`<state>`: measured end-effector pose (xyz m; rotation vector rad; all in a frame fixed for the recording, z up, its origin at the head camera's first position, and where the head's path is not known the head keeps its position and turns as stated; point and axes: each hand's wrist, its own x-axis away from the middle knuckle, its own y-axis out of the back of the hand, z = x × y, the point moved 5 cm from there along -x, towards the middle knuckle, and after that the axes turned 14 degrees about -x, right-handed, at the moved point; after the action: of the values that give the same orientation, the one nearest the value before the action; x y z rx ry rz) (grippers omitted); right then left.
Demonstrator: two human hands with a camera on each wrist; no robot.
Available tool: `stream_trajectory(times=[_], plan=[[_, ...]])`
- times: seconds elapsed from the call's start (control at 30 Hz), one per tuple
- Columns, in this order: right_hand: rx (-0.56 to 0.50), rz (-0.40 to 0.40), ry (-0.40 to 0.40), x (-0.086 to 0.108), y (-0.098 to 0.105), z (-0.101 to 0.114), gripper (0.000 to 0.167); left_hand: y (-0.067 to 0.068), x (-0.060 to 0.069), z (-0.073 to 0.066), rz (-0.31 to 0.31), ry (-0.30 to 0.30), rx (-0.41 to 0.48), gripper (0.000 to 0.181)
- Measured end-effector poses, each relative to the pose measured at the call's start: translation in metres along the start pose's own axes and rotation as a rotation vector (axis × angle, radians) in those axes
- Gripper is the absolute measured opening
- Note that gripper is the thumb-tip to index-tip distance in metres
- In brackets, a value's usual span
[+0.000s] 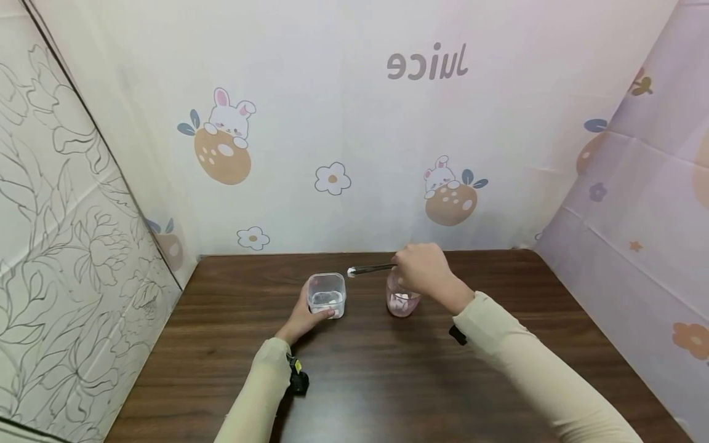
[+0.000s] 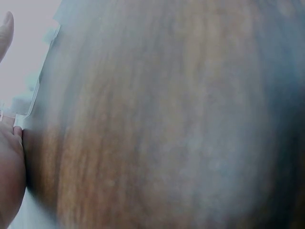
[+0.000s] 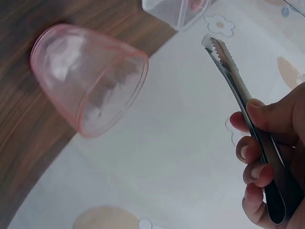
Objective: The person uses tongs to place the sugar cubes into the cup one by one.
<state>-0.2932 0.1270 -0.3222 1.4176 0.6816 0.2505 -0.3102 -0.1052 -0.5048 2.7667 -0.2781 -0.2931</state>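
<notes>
Two arms (image 1: 540,366) extended; right hand (image 1: 422,267) raised, pinching tongs (image 3: 268,151), left hand (image 1: 303,317) seemingly curled round clear tub (image 1: 340,300)

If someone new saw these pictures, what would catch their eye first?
Most likely the metal tongs in the right hand, with a small white piece at their tip. In the head view that tip shows between the clear container, held by the left hand, and the pink cup. Next, the mirror-reversed word "Juice" high on the pale backdrop.
</notes>
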Motion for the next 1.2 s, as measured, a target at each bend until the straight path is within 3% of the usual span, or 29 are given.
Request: stream_trajectory(times=[0.17,0.43,0.7,0.83,0.93,1.07,1.2], plan=[[-0.005,-0.033,-0.004,0.012,0.012,-0.011,0.013,0.003,0.006,-0.011,0.01,0.031,0.013,0.092],[-0.022,-0.053,-0.051,0.029,0.02,-0.03,0.02,0.005,0.007,-0.012,0.014,0.041,0.013,0.093],[-0.009,-0.017,-0.092,0.047,0.018,-0.046,0.007,0.005,0.006,-0.01,0.013,0.036,0.015,0.093],[-0.002,-0.011,-0.093,0.054,0.015,-0.05,0.011,0.005,0.003,-0.005,0.01,0.035,0.031,0.094],[-0.007,-0.01,-0.075,0.059,0.011,-0.052,0.022,0.003,0.001,0.003,-0.002,0.029,0.046,0.096],[0.005,-0.031,-0.029,0.063,0.005,-0.051,0.039,-0.001,-0.003,0.016,-0.016,0.015,0.024,0.098],[0.046,-0.036,-0.006,0.064,-0.004,-0.052,0.044,-0.004,-0.005,0.022,-0.022,0.013,0.005,0.099]])
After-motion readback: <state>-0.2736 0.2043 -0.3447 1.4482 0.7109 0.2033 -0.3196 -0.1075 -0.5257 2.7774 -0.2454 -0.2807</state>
